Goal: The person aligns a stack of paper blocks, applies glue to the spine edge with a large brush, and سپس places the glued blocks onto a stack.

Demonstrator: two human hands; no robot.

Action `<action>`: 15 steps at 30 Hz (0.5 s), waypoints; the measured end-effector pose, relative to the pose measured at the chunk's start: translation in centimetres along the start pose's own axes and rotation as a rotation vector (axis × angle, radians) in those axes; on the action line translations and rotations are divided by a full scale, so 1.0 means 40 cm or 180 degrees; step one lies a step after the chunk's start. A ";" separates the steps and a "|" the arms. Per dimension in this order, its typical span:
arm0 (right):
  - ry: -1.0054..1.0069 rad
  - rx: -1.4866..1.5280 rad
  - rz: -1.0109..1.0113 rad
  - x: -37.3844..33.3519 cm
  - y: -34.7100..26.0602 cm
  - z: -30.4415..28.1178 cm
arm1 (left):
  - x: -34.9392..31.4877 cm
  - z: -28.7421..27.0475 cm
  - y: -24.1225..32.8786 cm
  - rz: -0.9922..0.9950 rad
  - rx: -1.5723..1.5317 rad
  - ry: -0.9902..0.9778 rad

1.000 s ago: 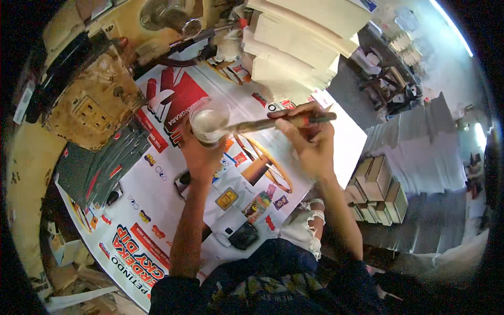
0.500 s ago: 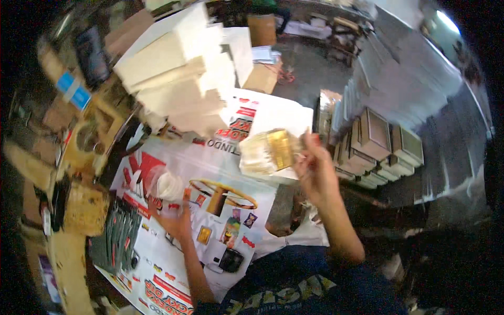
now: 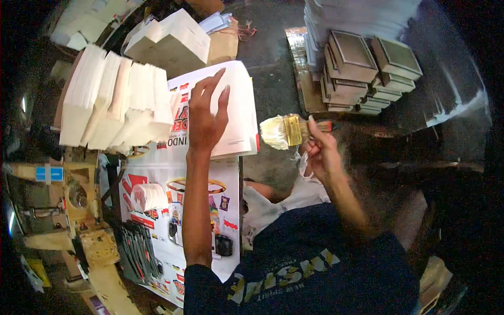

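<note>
In my right hand (image 3: 324, 152) is a wide flat paintbrush (image 3: 297, 130) with a gold-coloured ferrule. Its bristles are thick with a white paste-like substance and point left, just right of the white sheets. My left hand (image 3: 206, 119) has its fingers apart and extends over the stack of white sheets (image 3: 233, 126), holding nothing. Whether it touches the paper I cannot tell. Below and left of that hand, a small round white tub (image 3: 148, 197) sits on the printed poster (image 3: 168, 265) covering the table.
Thick unbound page blocks (image 3: 113, 100) stand in a row at the left, with another large block (image 3: 176, 42) behind. Several stacked books (image 3: 349, 63) stand at the far right. Dark strip-like pieces (image 3: 139, 249) lie at the table's left side, beside a wooden machine frame (image 3: 86, 194).
My left hand has moved from beside the white tub up over the white sheets. The brush in my right hand has gone from above the sheets to beyond their right edge. The view has shifted.
</note>
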State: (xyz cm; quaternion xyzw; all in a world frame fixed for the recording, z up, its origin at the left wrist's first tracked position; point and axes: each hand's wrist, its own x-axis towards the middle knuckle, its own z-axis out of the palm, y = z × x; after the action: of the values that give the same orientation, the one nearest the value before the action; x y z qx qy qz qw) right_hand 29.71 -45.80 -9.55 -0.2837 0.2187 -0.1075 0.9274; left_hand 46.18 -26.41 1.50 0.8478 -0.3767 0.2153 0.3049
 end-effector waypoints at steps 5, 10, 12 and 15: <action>0.0144 0.0155 0.0121 0.002 0.018 -0.010 | 0.024 0.105 -0.035 -0.0474 0.0319 -0.0428; 0.0192 0.0040 0.0273 0.013 0.075 -0.037 | -0.002 0.134 -0.047 -0.0353 0.0544 -0.0412; 0.0218 -0.0218 0.0137 0.025 0.116 -0.044 | -0.003 0.136 -0.034 -0.0549 0.0664 -0.0509; 0.0580 -0.0325 0.0046 0.040 0.113 -0.047 | -0.010 0.134 -0.035 -0.0350 0.1097 -0.0445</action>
State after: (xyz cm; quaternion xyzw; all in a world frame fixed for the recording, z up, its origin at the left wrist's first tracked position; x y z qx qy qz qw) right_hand 30.58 -43.53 -14.10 -0.3181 0.3094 -0.1149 0.8888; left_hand 47.73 -29.10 -3.11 0.9197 -0.3076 0.2003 0.1395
